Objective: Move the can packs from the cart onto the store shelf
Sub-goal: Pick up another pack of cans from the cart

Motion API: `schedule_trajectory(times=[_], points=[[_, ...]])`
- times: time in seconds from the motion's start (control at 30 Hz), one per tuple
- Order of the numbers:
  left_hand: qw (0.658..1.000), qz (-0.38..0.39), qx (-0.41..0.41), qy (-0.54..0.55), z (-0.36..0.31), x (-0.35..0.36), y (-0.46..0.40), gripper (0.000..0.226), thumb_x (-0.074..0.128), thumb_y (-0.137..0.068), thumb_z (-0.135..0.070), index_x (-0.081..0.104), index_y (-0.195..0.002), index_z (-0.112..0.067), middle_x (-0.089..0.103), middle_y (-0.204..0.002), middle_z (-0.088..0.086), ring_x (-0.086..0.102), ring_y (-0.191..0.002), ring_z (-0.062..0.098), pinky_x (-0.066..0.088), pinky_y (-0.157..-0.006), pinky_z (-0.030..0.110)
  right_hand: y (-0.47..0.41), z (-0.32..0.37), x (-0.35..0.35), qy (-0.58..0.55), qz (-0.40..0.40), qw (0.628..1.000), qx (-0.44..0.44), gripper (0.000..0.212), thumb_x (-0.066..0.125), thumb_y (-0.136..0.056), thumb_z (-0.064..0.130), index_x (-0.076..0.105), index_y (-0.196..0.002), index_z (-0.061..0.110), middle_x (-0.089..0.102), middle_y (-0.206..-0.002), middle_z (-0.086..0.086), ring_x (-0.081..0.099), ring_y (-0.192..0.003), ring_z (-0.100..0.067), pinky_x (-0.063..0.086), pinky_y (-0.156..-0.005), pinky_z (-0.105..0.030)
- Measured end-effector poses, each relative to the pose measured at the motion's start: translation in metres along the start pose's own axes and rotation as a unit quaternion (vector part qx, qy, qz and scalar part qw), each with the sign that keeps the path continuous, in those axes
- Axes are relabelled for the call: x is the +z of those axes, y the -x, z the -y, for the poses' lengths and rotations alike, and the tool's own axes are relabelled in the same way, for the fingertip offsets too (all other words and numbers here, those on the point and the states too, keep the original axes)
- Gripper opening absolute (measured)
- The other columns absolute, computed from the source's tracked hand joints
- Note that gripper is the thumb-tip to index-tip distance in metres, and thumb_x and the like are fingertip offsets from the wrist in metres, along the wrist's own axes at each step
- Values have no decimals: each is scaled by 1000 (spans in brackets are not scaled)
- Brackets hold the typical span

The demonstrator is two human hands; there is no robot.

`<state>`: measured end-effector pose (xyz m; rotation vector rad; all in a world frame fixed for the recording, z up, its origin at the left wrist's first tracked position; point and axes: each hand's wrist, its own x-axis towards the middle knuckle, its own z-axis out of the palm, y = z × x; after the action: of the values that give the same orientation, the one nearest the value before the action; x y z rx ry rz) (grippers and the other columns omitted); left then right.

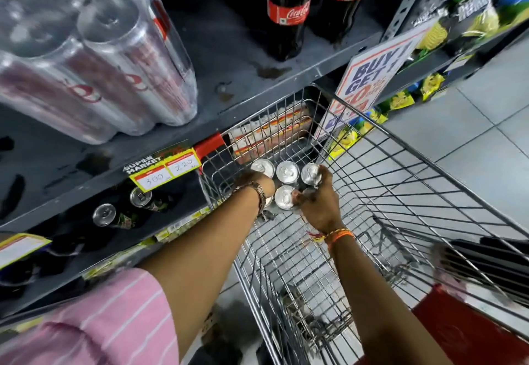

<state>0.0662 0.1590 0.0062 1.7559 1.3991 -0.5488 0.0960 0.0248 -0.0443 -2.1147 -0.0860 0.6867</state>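
Observation:
A can pack point(287, 172) with silver tops sits at the far end of the wire cart point(400, 193). My left hand point(253, 181) reaches down along the pack's left side, its fingers hidden behind the cans. My right hand point(317, 201) grips the pack's right side, fingers curled over the near can tops. Another shrink-wrapped can pack point(94, 58) lies on its side on the grey store shelf point(229, 78) at upper left.
Dark cola bottles point(287, 9) stand at the back of the shelf. Price tags point(166, 170) hang on its front edge, loose cans point(104, 214) lie on the shelf below. A promo sign point(375, 72) leans by the cart's far corner. Snack bags point(469, 18) fill the right rack.

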Motion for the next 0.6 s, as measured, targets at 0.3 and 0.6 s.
schedule_trajectory(times=[0.3,0.6], points=[[987,-62,140,-54,-8,-60,91,50,66,-86,-43,55,-125,-13,63,-124,7,64,-112,27,55,-88,32,72,70,-73,-23,-71,996,-40,72,74,-82,1,38,-142,16,64,-88,19,64,-60,16,42,-47,2],[949,-169,252,-83,37,-174,209,49,58,-85,-54,68,-114,-16,71,-120,5,67,-110,28,54,-89,33,169,184,-94,-2,-43,989,-143,73,75,-81,8,37,-141,27,68,-85,13,67,-78,-11,53,-68,-28]])
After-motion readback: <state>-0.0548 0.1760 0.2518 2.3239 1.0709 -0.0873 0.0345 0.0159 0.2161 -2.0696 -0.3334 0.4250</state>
